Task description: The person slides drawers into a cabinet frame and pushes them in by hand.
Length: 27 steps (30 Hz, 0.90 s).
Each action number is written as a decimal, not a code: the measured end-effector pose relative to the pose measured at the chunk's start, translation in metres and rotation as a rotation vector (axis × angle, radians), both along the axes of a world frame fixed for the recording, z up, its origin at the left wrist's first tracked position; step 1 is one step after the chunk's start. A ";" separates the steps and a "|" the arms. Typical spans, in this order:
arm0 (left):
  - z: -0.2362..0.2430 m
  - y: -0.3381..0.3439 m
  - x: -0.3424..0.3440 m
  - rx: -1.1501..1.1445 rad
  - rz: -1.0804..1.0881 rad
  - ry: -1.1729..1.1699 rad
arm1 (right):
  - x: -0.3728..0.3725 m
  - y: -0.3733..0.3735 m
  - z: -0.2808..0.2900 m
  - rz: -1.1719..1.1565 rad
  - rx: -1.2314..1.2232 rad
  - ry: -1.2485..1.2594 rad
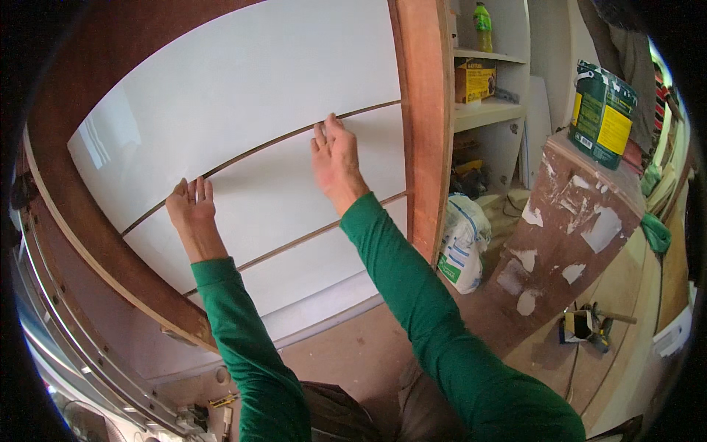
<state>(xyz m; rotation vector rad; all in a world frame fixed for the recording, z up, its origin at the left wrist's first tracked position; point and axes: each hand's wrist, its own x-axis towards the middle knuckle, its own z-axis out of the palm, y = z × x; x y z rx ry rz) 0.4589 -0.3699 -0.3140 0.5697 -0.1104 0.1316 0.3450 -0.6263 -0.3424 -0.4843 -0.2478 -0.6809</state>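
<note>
Three white glossy panels, stacked like drawer fronts, fill a reddish-brown wooden frame, with narrow dark gaps between them. My left hand point(193, 214) is at the upper edge of the middle panel point(272, 199), fingers stretched up and fingertips at the gap. Farther right along that gap is my right hand point(339, 158), its fingers apart and pointing upward, one fingertip reaching past the gap over the large upper panel point(258, 74). Neither hand shows an object in it. Whether the fingertips press on or hook behind the edge, I cannot tell. Below lies the lowest panel point(317, 258).
The wooden frame's right post point(427, 125) borders open shelves with a green bottle point(482, 28) and a yellow box point(475, 79). A white sack point(465, 239) stands on the floor. A green paint bucket point(604, 114) tops a paint-stained brown block point(567, 236). Tools point(589, 324) lie at right.
</note>
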 end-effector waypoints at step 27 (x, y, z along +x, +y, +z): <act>-0.033 0.006 0.027 0.213 0.386 -0.180 | 0.022 -0.061 -0.029 -0.282 -0.320 0.065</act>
